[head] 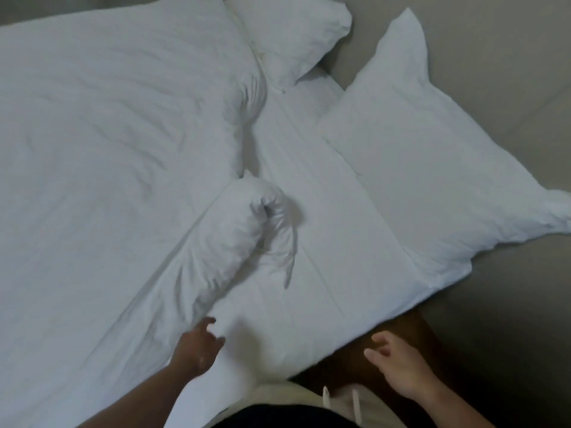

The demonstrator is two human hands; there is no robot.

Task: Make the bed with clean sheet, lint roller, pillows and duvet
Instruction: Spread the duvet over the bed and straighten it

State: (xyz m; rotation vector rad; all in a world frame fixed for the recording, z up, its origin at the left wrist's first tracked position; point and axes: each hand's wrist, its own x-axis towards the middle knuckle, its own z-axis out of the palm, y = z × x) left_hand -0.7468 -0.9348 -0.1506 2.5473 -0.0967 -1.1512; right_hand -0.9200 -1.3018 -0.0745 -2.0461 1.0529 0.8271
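2 white pillows (432, 168) lie at the right end of the bed: the larger one sits on the right, part on the sheet (324, 230) and part over the grey surface (509, 72) beyond the bed; the smaller pillow (290, 38) is at the far edge, just beside the duvet's far corner. The white duvet (108, 134) covers the left of the bed, its right edge rumpled, and 1 corner is rolled into a thick fold (241, 230) on the bare sheet.

Your left hand (197, 347) reaches to the near end of that fold, fingers loosely spread and gripping nothing; whether the fingertip touches cloth, you cannot tell. Your right hand (398, 366) hovers wide and empty over the brown wooden corner (411, 319) at the bed's near right, well apart from the left hand. 2 pale drawstrings (355, 409) hang at your waist.
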